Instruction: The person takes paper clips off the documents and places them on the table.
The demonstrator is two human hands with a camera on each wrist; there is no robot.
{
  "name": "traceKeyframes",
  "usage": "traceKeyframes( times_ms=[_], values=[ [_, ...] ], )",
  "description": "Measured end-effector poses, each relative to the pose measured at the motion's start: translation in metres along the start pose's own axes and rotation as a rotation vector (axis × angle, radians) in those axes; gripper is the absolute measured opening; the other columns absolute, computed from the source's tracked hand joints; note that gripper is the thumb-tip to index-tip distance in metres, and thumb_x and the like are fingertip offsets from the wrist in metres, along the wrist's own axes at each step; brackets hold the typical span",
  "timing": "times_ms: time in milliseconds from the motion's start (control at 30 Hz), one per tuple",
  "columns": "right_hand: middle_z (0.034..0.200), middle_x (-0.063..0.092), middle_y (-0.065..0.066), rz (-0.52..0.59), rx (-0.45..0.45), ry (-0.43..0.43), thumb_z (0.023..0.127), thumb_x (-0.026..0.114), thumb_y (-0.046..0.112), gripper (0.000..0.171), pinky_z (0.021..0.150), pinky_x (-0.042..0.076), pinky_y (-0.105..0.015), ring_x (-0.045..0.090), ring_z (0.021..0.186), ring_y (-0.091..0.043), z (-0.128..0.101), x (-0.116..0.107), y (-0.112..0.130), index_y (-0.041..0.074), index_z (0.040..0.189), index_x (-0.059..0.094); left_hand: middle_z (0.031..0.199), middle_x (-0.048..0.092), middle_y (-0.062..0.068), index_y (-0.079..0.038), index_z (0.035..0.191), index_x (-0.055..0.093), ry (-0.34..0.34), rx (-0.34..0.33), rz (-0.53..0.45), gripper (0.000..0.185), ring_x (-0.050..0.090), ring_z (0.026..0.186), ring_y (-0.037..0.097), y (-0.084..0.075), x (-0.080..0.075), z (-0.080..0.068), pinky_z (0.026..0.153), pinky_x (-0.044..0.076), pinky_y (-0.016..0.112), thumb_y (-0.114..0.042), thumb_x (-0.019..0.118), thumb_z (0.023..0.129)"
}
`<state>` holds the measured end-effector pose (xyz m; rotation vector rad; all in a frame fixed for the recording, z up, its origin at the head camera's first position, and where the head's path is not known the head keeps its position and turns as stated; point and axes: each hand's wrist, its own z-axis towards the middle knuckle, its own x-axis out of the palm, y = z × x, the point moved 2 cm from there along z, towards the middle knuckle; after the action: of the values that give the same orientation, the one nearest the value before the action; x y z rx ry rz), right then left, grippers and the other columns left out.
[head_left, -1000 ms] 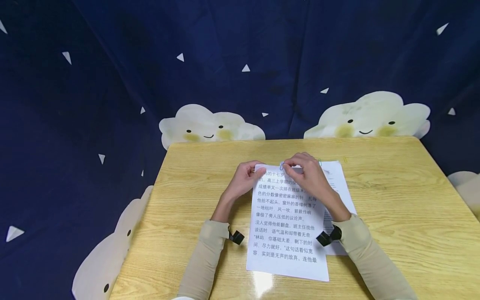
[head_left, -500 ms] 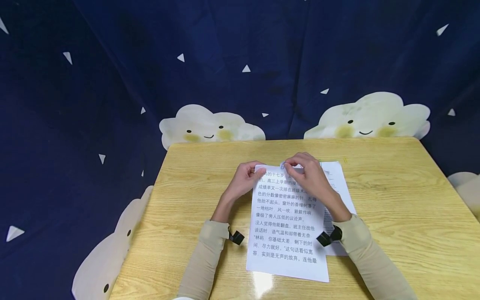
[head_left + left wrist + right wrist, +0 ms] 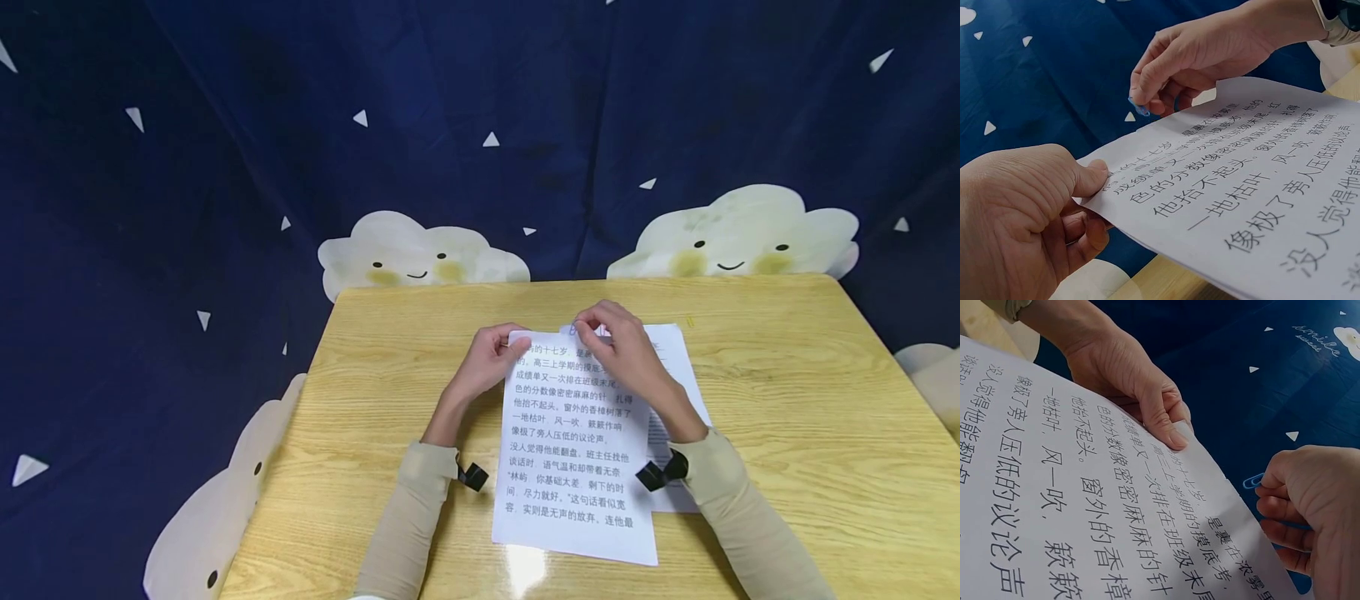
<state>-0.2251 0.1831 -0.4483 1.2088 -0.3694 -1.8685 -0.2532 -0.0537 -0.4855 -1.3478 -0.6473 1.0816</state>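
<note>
I note the right hand (image 3: 621, 343) edging rightward — pinching a blue paper clip (image 3: 1252, 481), apparently unattached; the left hand (image 3: 489, 360) holds the paper (image 3: 570, 467).

right grip (image 3: 1322, 509) pinches blue paperclip (image 3: 1252, 481) | left grip (image 3: 1124, 372) holds printed sheet (image 3: 1094, 453)
</note>
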Motion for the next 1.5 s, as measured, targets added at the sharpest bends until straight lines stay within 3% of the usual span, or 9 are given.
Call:
traceKeyframes(
  times_ms=[200,533,1000,1233,1500],
  values=[
    [0.093,0.064,-0.003,0.004,-0.029,-0.015,0.102,0.065,0.01,0.009,0.076,0.052,-0.026,0.057,0.088,-0.015,0.001,-0.003,-0.002,0.005,0.101,0.072,0.089,0.075,0.019,0.003,0.117,0.074,-0.002,-0.009,-0.016,0.02,0.061,0.057,0.013,0.001,0.0,0.0,0.048,0.041,0.022,-0.009,0.062,0.106],
    [0.091,0.064,-0.005,-0.013,-0.02,-0.022,0.101,0.066,0.006,0.007,0.078,0.045,-0.039,0.054,0.085,-0.017,0.002,-0.009,-0.009,0.005,0.102,0.072,0.09,0.076,0.018,0.003,0.115,0.074,0.002,0.009,-0.021,0.018,0.064,0.059,0.013,0.001,0.0,0.0,0.05,0.043,0.023,-0.006,0.061,0.106],
    [0.091,0.063,-0.007,-0.039,0.006,-0.034,0.102,0.063,0.008,0.009,0.071,0.045,-0.035,0.053,0.081,-0.018,0.003,-0.02,-0.018,0.003,0.102,0.07,0.093,0.077,0.017,0.002,0.116,0.073,0.008,0.003,-0.028,0.019,0.069,0.063,0.016,0.002,-0.002,0.0,0.052,0.047,0.026,-0.007,0.061,0.106],
    [0.087,0.065,-0.008,-0.044,0.007,-0.054,0.103,0.063,0.008,0.009,0.068,0.04,-0.022,0.052,0.076,-0.017,0.004,-0.029,-0.023,0.002,0.101,0.069,0.092,0.076,0.018,0.003,0.116,0.073,-0.012,-0.005,-0.022,0.019,0.066,0.061,0.015,0.004,-0.004,0.0,0.051,0.047,0.024,-0.006,0.061,0.106],
    [0.082,0.063,-0.008,-0.026,0.014,-0.061,0.105,0.061,0.009,0.01,0.062,0.038,-0.017,0.05,0.069,-0.015,0.005,-0.037,-0.03,0.001,0.104,0.067,0.092,0.076,0.017,0.003,0.117,0.073,-0.028,0.006,-0.019,0.019,0.063,0.06,0.014,0.006,-0.006,0.0,0.053,0.046,0.023,-0.007,0.061,0.106]
  ],
)
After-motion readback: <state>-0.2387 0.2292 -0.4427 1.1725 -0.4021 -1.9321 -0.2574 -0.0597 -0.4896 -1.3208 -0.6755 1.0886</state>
